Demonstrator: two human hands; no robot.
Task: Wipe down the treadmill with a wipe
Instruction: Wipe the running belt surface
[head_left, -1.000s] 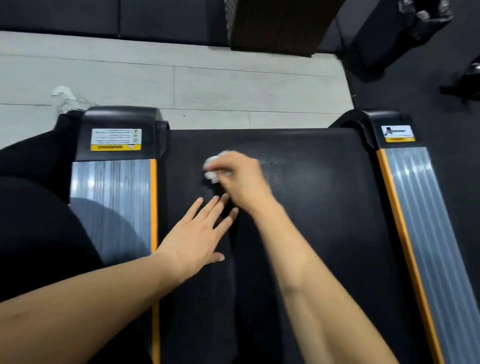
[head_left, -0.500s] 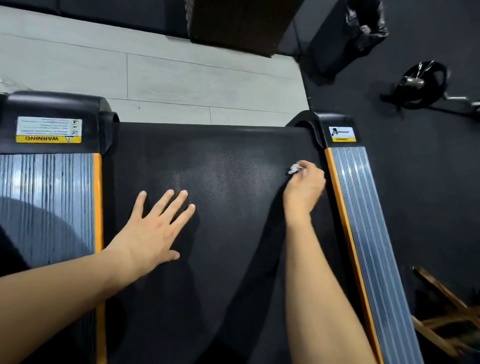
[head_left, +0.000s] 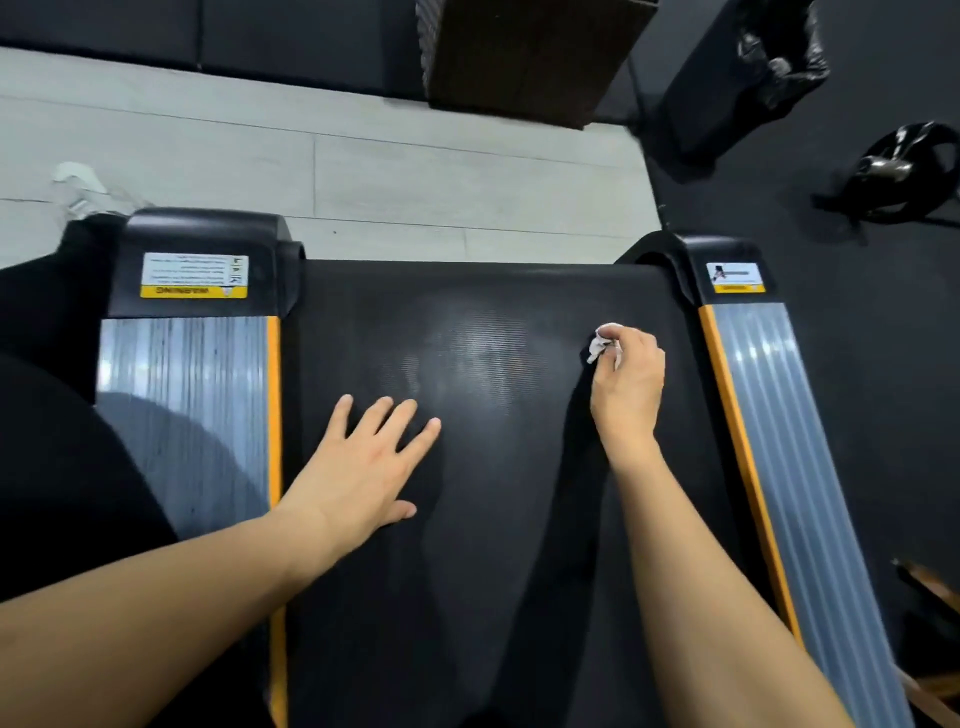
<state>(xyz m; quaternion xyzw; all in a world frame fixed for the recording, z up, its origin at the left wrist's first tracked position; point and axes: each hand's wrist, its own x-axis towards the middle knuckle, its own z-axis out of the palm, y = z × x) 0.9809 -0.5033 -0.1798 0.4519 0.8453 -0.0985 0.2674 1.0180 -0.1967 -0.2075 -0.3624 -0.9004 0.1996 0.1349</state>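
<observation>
While the left hand (head_left: 358, 467) lies flat, palm down and fingers spread, on the black treadmill belt (head_left: 467, 571) just inside the left orange trim strip (head_left: 274, 415), the right hand (head_left: 628, 379) is closed around a crumpled white wipe (head_left: 602, 343). Wipe protrudes from the fingers on the hand's left side and is pressed to the belt near its rear end, close to the right orange strip (head_left: 727, 395) but not on it. A paler, hazy patch (head_left: 483, 358) shows on the belt between the two hands. Ribbed grey side rails flank the belt: left rail (head_left: 182, 415), right rail (head_left: 784, 441). Black end caps carry labels; the left label (head_left: 195, 275) has a yellow band. Beyond the treadmill: pale plank floor (head_left: 363, 171), then a black bin with liner (head_left: 737, 78) at upper right.
</observation>
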